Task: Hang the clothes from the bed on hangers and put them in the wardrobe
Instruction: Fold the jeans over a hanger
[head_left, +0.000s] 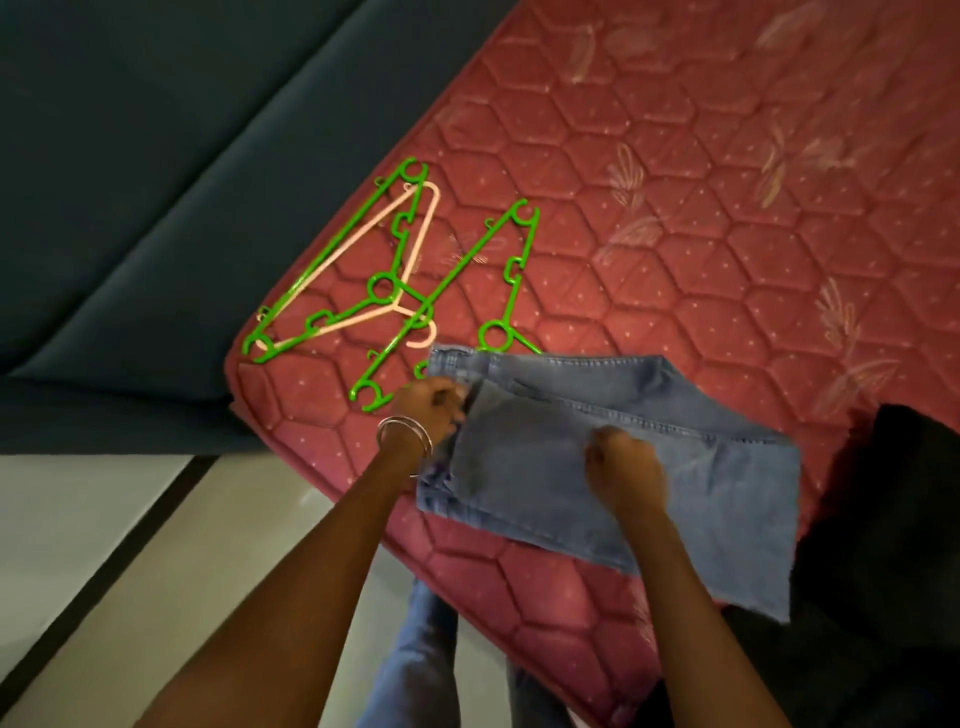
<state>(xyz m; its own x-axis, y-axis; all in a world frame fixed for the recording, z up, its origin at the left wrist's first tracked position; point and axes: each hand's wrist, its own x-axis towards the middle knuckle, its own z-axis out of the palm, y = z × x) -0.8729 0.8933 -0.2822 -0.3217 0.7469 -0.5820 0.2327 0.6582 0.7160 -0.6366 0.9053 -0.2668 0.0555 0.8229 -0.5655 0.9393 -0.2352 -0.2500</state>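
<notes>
Both hands grip folded blue denim jeans (613, 457) on the red quilted mattress (675, 208): left hand (431, 410) at the waistband, right hand (623, 467) mid-fabric. Beyond the jeans lie two green plastic hangers (447, 306) and one pink hanger (363, 249).

Red quilted mattress (675, 218) with hexagon stitching and pale leaf print fills upper right. Dark teal upholstered frame (130, 156) runs along its left edge and wraps the near-left corner. Pale tiled floor (93, 519) bottom left, crossed by a dark strip (104, 577). Lighting dim, warm.
</notes>
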